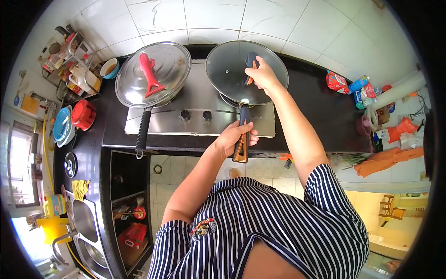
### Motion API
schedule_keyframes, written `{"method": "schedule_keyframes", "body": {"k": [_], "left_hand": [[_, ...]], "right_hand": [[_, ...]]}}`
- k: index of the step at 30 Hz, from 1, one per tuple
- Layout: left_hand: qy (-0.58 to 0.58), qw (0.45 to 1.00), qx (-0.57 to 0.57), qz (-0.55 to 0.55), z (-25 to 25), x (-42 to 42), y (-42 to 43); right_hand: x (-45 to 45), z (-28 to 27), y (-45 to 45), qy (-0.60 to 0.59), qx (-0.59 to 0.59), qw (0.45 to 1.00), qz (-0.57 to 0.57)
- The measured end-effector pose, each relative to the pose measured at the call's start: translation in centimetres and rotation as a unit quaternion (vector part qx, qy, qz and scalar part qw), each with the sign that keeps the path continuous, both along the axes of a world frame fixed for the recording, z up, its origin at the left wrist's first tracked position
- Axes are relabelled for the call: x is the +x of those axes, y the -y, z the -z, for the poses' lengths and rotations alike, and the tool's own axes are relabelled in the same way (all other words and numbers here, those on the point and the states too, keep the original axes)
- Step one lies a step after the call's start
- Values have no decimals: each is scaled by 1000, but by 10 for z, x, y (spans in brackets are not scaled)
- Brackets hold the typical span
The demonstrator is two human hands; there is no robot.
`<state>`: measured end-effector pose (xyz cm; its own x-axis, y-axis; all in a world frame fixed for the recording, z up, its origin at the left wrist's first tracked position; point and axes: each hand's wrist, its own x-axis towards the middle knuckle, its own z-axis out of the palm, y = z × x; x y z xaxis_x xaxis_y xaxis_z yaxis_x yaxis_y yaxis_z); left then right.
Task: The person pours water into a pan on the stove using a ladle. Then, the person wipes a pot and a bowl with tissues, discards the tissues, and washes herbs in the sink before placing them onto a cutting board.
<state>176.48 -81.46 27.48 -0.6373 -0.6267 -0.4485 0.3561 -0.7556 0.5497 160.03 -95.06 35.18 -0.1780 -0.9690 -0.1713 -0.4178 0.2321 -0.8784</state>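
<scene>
Lid (218, 58), upper centre of frame, looks like glass: stiff, slippery, probably breakable; best held by its knob (252, 58), which right grip (263, 74) pinches. Left grip (234, 138) wraps pan handle (244, 115) at centre.

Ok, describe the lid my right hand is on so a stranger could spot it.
Find the steel stove, then the long dark handle at its right that the left hand holds. Just beyond it is the large round lid, its knob in the right hand. It is dark glass, unlike the silvery lid with a red handle beside it.
</scene>
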Motion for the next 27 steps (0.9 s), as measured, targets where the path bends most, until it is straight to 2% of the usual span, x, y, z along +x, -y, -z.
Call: {"method": "schedule_keyframes", "body": {"k": [2, 6, 11, 14, 16, 18, 20, 22, 27], "left_hand": [[-49, 999, 18, 6, 2, -1, 5], [-41, 998, 45, 28, 8, -2, 13], [-16, 995, 95, 17, -6, -9, 13], [20, 998, 65, 2, 4, -15, 13], [48, 999, -6, 14, 13, -16, 11], [56, 998, -13, -4, 21, -14, 7], [49, 999, -2, -14, 22, -12, -5], [65, 998, -5, -26, 12, -12, -21], [94, 993, -61, -24, -11, -5, -81]], "right_hand": [[-2, 9, 4, -16, -22, 1000, 8], [-10, 30, 16, -51, -42, 998, 4], [-8, 28, 12, -45, -51, 998, -17], [-3, 19, 1, -8, -48, 999, -23], [-3, 27, 3, 41, -63, 996, -39], [3, 27, -1, 34, -76, 996, -25], [6, 30, -11, 85, -100, 991, -30], [-1, 32, -21, 52, -122, 990, -47], [10, -7, -105, 20, -105, 992, -65]]}}
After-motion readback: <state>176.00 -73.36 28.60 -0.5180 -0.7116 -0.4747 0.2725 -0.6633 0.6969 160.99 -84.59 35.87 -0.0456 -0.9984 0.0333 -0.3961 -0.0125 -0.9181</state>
